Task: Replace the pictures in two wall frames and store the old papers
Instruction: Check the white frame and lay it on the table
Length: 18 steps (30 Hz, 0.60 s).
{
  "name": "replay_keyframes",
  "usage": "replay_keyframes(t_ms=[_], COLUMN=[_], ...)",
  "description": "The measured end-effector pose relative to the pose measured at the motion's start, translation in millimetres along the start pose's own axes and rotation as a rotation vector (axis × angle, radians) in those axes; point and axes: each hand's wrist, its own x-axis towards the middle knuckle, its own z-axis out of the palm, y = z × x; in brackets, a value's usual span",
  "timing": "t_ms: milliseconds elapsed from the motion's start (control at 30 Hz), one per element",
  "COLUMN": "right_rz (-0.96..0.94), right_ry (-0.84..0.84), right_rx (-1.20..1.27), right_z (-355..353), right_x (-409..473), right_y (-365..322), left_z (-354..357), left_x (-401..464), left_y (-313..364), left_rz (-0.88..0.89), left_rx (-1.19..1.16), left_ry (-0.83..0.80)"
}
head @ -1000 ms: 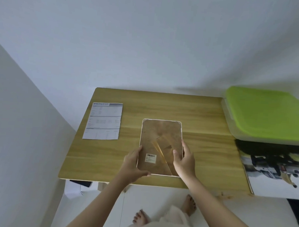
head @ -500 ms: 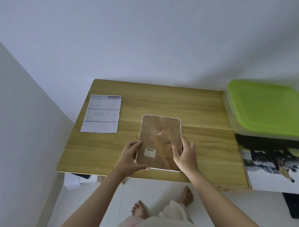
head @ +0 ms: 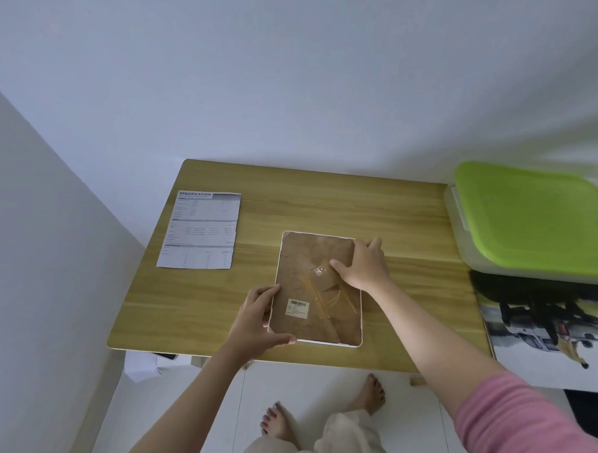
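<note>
Fingers of left hand: curled round the near left corner of the frame, thumb along its near edge. Right hand: fingers spread, resting on the frame's far right corner, thumb on the brown backing. Frame: face down, flat, near the front edge of the table. Specification sheet: left side. Green-lidded box: beyond the right edge.

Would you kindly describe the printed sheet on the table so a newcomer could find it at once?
Start at the light wooden table against the white wall. On its far left part lies a flat white printed sheet, apart from the face-down brown-backed picture frame. It alone carries a dark header reading SPECIFICATION above rows of small text.
</note>
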Motion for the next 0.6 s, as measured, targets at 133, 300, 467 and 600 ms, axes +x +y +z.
replay_keyframes(t_ms=[133,300,467,600], right_rz=[0.049,0.109,0.126,0.127], right_ry=[-0.049,-0.072,-0.074,-0.108], right_rx=[0.045,0.094,0.146,0.223], right_z=[-3.6,-11.5,-16.3,-20.6], right_x=[12.1,21.0,24.0,26.0], right_y=[-3.0,-4.7,-2.0,0.6], left_z=[-0.2,-1.8,-2.0,-2.1], left_x=[0.1,1.0,0.8,-0.1], left_y=[-1.6,-2.3,-3.8,-3.3], left_rz=[0.015,0.046,0.064,0.077], left_rx=[0.028,0.074,0.084,0.104], left_ry=[0.002,-0.008,-0.014,-0.010])
